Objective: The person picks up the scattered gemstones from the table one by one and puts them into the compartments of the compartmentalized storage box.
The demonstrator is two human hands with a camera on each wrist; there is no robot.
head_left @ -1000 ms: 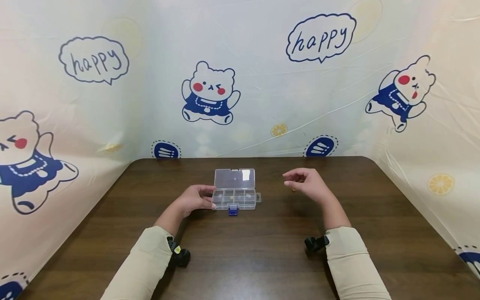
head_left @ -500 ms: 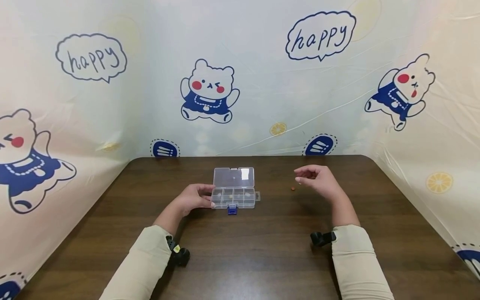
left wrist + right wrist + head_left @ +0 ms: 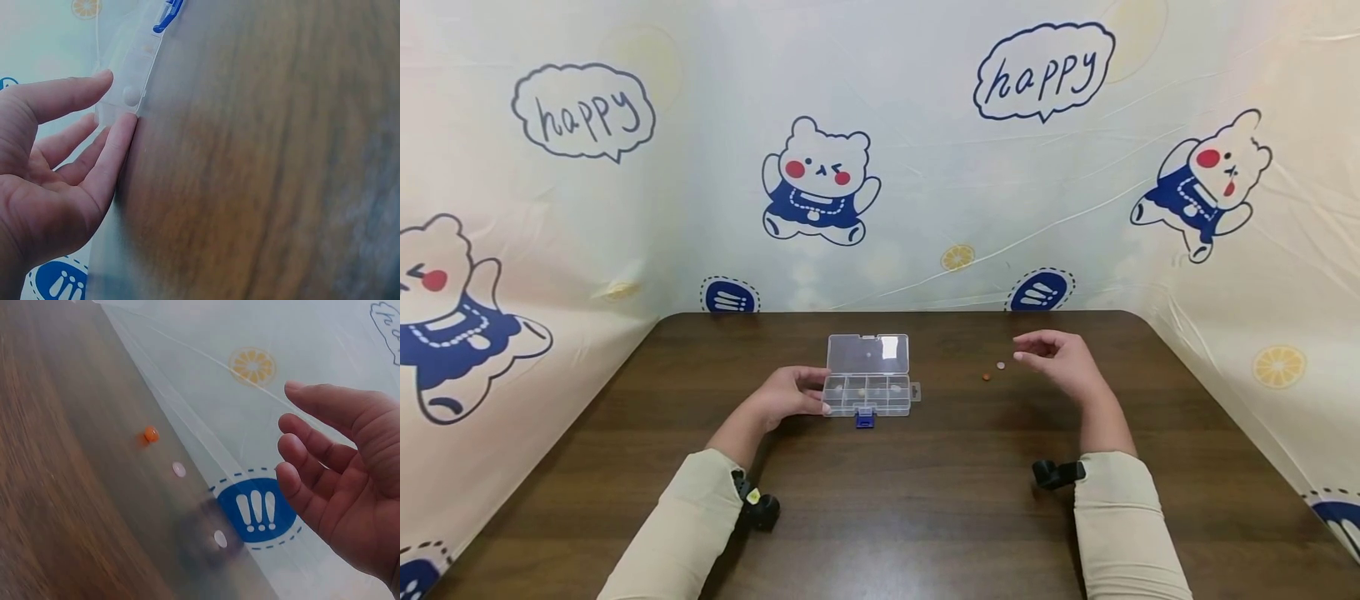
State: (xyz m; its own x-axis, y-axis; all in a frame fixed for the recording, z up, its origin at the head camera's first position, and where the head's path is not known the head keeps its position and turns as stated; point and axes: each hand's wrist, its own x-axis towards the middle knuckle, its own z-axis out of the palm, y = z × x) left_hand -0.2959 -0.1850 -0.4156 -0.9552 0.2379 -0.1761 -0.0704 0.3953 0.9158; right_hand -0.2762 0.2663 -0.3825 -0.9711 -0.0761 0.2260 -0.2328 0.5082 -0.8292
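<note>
My left hand (image 3: 790, 392) holds the left end of a clear plastic compartment box (image 3: 891, 407), with fingertips at its corners. The lid (image 3: 857, 357) stands raised at the back and a blue latch (image 3: 865, 419) hangs at the front. A few small pale pieces lie inside. My right hand (image 3: 1060, 360) hovers over the table to the right, fingers loosely bent, nothing between them. Left of it lie a small round orange piece (image 3: 151, 434) and an oval pink tablet-like piece (image 3: 179, 469). The right wrist view also shows a white oval piece (image 3: 220, 539).
The brown wooden table (image 3: 880, 508) ends at a printed cloth backdrop (image 3: 917, 183) behind and on both sides. A hanging tab (image 3: 915, 392) sticks out from the box's right end. Each wrist wears a black camera.
My right hand has moved to the right, bringing first the orange piece and then the pink one into the head view. The left hand and box have hardly moved.
</note>
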